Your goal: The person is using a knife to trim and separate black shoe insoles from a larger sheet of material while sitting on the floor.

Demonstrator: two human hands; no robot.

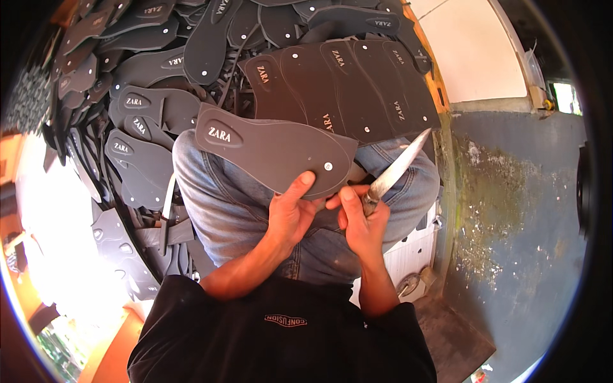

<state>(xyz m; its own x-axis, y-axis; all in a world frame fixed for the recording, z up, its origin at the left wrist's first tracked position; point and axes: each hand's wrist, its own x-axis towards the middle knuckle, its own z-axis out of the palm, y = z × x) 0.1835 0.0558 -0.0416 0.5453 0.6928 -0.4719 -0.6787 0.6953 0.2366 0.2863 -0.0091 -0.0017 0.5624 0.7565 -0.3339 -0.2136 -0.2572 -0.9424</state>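
Note:
My left hand [293, 207] grips a dark grey shoe sole [268, 153] by its near edge, thumb on top and fingers hidden underneath. The sole has a raised oval pad at its left end and a small white dot near my thumb. In my right hand [364, 220] is a knife [399, 167], held by its handle, blade pointing up and to the right. The right fingers come close to the sole's right end; I cannot tell whether they touch it. A dark sheet [338, 83] with several sole outlines lies just beyond, over my knees.
Loose soles [137, 166] are heaped at the left and far side. A second knife [168, 214] with a dark handle rests among them, left of my leg. At the right stands a stained grey-blue wall [511, 210]. A wooden edge [434, 70] runs along the heap.

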